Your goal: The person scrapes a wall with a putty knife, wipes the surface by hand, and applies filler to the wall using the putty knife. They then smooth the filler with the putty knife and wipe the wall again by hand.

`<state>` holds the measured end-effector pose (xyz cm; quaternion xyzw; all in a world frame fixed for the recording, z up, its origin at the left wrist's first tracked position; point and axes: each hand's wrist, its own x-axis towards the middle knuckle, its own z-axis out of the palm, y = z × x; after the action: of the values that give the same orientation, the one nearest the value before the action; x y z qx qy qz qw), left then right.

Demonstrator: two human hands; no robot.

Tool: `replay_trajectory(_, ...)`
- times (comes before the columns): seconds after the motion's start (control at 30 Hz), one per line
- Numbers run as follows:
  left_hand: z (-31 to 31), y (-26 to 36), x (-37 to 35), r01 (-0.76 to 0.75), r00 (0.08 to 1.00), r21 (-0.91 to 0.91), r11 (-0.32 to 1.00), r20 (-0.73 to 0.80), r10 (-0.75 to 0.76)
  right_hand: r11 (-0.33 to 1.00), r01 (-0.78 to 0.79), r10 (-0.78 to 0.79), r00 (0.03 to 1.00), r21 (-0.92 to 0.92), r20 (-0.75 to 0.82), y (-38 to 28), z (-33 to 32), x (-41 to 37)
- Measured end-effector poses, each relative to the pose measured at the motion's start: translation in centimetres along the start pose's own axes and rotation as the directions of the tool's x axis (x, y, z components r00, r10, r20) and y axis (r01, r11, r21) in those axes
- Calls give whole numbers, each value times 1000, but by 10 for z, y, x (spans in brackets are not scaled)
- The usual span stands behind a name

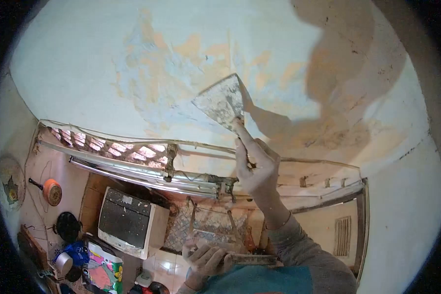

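Note:
My right hand is raised close to the ceiling and grips a putty knife, index finger stretched along the blade's base. Its broad metal blade is smeared with white filler, and the blade overlaps the patchy ceiling, where orange and pale blue-grey areas show. Low in front of my chest, my left hand is closed around a flat tool, seen nearly edge-on with a dark, crusted face. The handle is mostly hidden by the fingers.
Cables and metal pipes run along the wall below the ceiling. Beneath stand an old white-cased television and a colourful bag. An orange pan hangs at left; a door frame is at right.

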<state>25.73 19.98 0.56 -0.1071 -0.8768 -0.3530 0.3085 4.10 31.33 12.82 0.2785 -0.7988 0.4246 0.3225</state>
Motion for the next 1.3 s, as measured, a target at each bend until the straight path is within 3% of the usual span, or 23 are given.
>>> replay_trajectory(0.07, -1, 2, 3, -68, 995, 46, 997, -66, 71, 999, -31, 31, 1000, -24, -2, -1, -2, 2)
replay_trajectory(0.1, 1, 4, 4, -54, 994, 80, 995, -89, 61, 999, 36, -36, 999, -2, -39, 3, 2, 2)
replay_trajectory(0.23, 10, -4, 0, -55, 993, 4, 998, -103, 55, 998, -64, 64, 998, 21, 10, 1, -3, -4)
replay_trajectory(0.33, 7, -3, -2, -41, 997, -1, 999, -65, 41, 999, 50, -51, 997, -18, -56, 4, 6, 13)
replay_trajectory(0.4, 1, 2, 4, -79, 993, 52, 996, -83, 83, 998, 54, -55, 997, -17, -61, 5, 6, 4)
replay_trajectory(0.47, 3, 2, 4, -14, 996, -47, 999, -89, 9, 999, -20, 19, 999, -37, -26, 5, 3, -6)
replay_trajectory(0.53, 10, -4, 0, -30, 993, -22, 999, -117, 28, 1000, 5, -5, 999, 2, -35, 11, 8, 6)
replay_trajectory(0.6, 15, -5, -7, -57, 990, 9, 998, -125, 57, 992, 103, -109, 990, -77, -91, 11, 14, 16)
replay_trajectory(0.67, 10, 0, -4, -31, 994, 2, 1000, -108, 31, 997, 18, -22, 998, -78, -51, 4, 5, 4)
replay_trajectory(0.73, 7, 0, 1, -49, 994, 45, 998, -98, 53, 996, -21, 28, 997, 88, -75, 6, -9, -7)
replay_trajectory(0.77, -1, 3, 7, -78, 993, 82, 994, -81, 85, 1000, 11, -13, 995, -19, -104, 6, -17, -3)
replay_trajectory(0.87, -2, 8, 13, -56, 992, 82, 995, -111, 65, 999, -8, 5, 998, -49, -59, 3, -12, 24)
replay_trajectory(0.9, 2, 6, 11, -76, 989, 47, 996, -125, 81, 998, 66, -64, 993, 17, -99, -4, -10, 35)
replay_trajectory(1.0, 6, 1, 4, -96, 985, 113, 989, -130, 110, 998, -64, 64, 998, -21, 9, -11, -16, 12)
replay_trajectory(1.07, 3, -1, 5, -96, 981, 126, 987, -156, 115, 998, -37, 37, 999, 50, -8, -3, -13, 0)
replay_trajectory(1.2, 7, 3, 3, -97, 986, 77, 992, -126, 106, 999, -34, 33, 999, -4, -24, 5, -3, 18)
replay_trajectory(1.27, 3, 4, 6, -84, 990, 107, 991, -106, 95, 997, 47, -43, 996, 58, -79, -1, -2, 27)
replay_trajectory(1.3, 1, 7, 11, -96, 985, 129, 987, -130, 112, 999, 29, -30, 998, -14, -60, -6, -10, 19)
